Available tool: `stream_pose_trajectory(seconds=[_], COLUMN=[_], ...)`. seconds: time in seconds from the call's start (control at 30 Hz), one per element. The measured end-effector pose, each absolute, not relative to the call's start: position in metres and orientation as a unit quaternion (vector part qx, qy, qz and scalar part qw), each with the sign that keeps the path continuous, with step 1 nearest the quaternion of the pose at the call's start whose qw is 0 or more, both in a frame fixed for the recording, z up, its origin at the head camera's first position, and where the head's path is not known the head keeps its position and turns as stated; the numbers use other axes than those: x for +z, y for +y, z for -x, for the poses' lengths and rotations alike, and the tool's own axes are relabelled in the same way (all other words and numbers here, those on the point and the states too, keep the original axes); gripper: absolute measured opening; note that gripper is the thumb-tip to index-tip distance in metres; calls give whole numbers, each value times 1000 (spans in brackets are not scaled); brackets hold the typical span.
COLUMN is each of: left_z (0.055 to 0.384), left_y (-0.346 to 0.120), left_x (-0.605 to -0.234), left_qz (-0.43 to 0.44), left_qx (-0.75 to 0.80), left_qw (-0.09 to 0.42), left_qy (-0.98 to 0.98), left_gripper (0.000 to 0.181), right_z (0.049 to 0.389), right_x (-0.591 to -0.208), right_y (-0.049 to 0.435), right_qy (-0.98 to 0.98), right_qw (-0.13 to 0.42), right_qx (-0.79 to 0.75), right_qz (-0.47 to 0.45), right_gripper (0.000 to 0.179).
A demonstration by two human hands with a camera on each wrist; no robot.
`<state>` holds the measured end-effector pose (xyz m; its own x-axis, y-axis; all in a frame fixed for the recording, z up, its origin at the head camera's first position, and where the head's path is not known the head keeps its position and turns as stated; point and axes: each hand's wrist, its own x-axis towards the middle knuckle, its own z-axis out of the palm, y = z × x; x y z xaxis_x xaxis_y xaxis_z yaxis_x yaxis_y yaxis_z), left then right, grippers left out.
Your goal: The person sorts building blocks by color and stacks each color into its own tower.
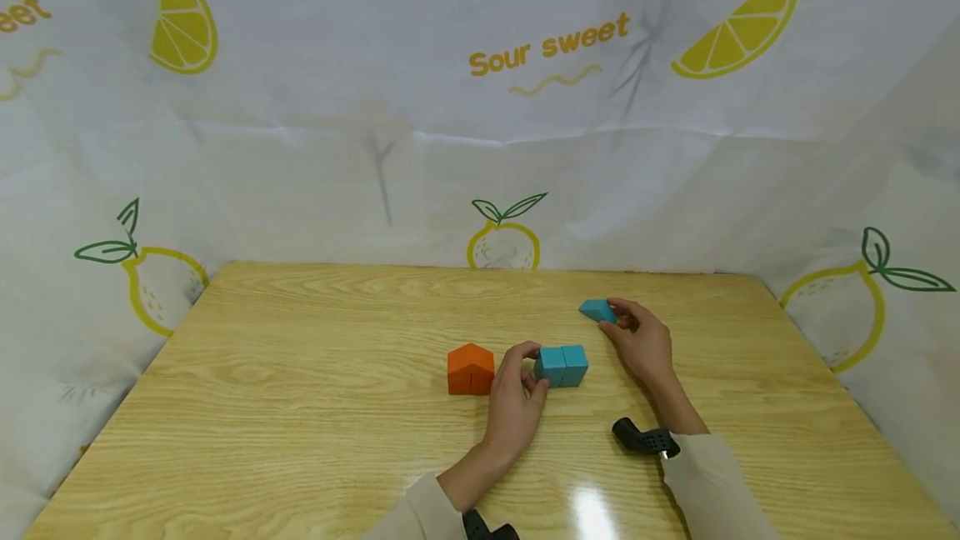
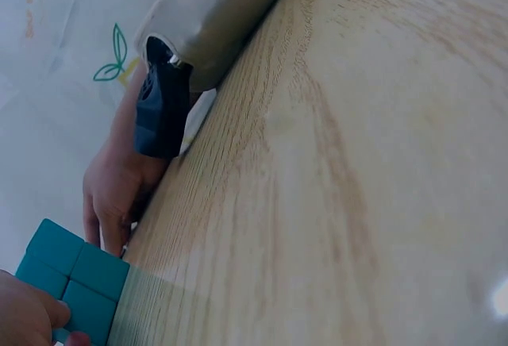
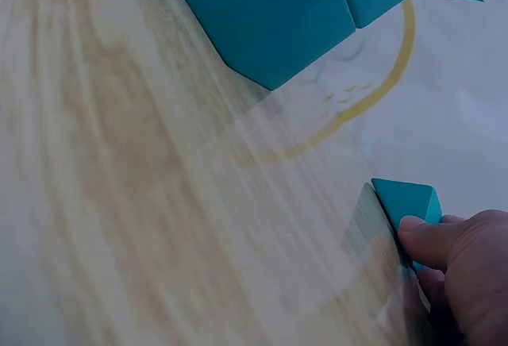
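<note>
Several blue blocks (image 1: pixel 561 367) stand pressed together as a stack near the middle of the table. Around the left side of this stack my left hand (image 1: pixel 513 411) curls, its thumb at the front and a finger behind. The left wrist view shows the thumb against the front of the blue blocks (image 2: pixel 94 290). Farther back and to the right, my right hand (image 1: pixel 643 348) pinches a blue triangular block (image 1: pixel 597 310) by its right end. In the right wrist view this triangular block (image 3: pixel 406 199) sits low by the tabletop, the thumb on its near face.
An orange block group (image 1: pixel 470 372) with a peaked top stands just left of my left hand. The wooden table (image 1: pixel 300 407) is bordered at the back and sides by a white cloth (image 1: pixel 337 165) with lemon prints. Each wrist carries a black strapped device (image 1: pixel 645 440).
</note>
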<state>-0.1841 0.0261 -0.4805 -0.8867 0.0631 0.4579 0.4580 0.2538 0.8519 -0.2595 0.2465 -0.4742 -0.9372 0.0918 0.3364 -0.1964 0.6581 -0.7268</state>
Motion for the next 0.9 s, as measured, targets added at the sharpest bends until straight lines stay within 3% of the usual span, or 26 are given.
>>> stream_pose_trajectory(seconds=[0.63, 0.9], left_z=[184, 183], left_y=[26, 26], left_x=[-479, -480], left_qz=[173, 170], left_qx=[-591, -591], left_qw=[170, 166], left_qy=[-769, -771], left_gripper=[46, 46], right_z=[251, 247], right_x=[-475, -472], right_y=[247, 252], right_qy=[-879, -883], right_qw=[203, 181], right_qx=[428, 430], right_qz=[-56, -52], right_gripper=[38, 40])
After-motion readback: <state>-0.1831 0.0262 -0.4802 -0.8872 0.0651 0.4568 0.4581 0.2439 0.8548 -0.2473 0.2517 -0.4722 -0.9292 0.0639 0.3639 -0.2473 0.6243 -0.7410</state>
